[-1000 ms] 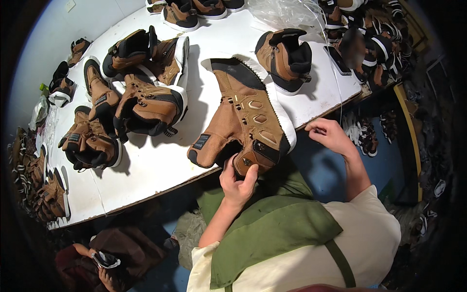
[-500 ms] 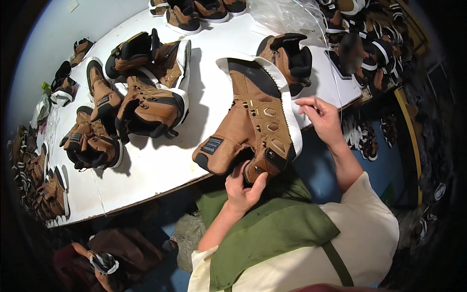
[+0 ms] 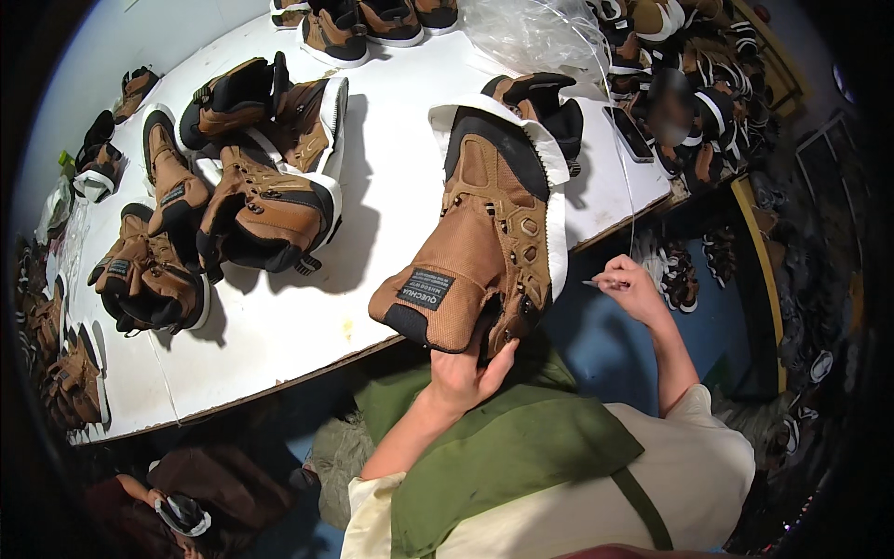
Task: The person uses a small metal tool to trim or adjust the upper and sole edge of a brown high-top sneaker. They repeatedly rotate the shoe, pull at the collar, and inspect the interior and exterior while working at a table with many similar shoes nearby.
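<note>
My left hand [image 3: 458, 380] grips a brown-and-black boot upper [image 3: 477, 200] by its heel collar. The upper lies tilted over the table edge, toe pointing away, with a white band [image 3: 556, 224] along its toe and right side. A dark label sits on its tongue. My right hand [image 3: 633, 289] is closed in the air to the right of the upper, apart from it. A thin pointed tool [image 3: 593, 283] sticks out of its fingers, too small to name. One thin white thread [image 3: 632, 200] runs down from the table toward this hand.
Several brown boots [image 3: 265, 205] are piled on the white table [image 3: 391, 102] at left; another boot [image 3: 559, 116] stands behind the upper. A phone [image 3: 628, 133], plastic bag [image 3: 531, 37] and heaped shoes [image 3: 722, 102] lie at far right. Another person [image 3: 200, 494] works at lower left.
My right hand has drawn back from the upper's right side, down and slightly right. The upper has turned a little in my left hand, so the tongue label shows more fully.
</note>
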`<state>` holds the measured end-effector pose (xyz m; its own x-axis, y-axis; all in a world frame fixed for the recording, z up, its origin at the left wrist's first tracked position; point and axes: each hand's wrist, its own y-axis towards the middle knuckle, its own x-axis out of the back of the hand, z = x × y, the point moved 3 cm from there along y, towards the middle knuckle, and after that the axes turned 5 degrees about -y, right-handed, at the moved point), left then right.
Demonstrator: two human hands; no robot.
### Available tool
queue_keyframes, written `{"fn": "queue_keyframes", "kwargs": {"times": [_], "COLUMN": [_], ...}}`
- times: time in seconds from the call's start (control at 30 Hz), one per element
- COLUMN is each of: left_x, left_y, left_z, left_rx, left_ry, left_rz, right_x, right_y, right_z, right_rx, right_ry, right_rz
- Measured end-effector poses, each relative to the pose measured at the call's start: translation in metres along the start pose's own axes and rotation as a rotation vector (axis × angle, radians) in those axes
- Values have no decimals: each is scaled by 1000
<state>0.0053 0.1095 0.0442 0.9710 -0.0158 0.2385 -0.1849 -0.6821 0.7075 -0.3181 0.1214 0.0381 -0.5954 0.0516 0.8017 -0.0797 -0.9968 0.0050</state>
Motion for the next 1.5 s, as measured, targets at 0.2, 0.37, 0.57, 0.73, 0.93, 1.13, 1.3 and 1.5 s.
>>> {"fn": "queue_keyframes", "kwargs": {"times": [0.2,0.37,0.57,0.73,0.93,1.13,1.3,1.5], "left_x": [2,-3,-17,12,76,48,39,37], "left_y": [5,18,17,12,49,63,51,55], "left_z": [-8,-23,-42,-59,-29,36,40,38], "left_rx": [-12,-81,-403,-552,-61,531,578,500], "left_ry": [-10,-33,297,24,20,-473,-611,-452], "left_rz": [13,86,294,217,-457,-290,-297,-283], "right_x": [-1,9,-28,-46,-54,-79,-84,-89], "right_y": [12,50,104,127,118,124,126,125], "right_z": [21,81,113,103,132,121,117,127], "right_rx": [-30,-27,113,62,43,-72,-84,-114], "right_ry": [-88,579,1183,1384,1489,1536,1511,1537], "right_rz": [-141,-475,-374,-193,112,206,181,209]}}
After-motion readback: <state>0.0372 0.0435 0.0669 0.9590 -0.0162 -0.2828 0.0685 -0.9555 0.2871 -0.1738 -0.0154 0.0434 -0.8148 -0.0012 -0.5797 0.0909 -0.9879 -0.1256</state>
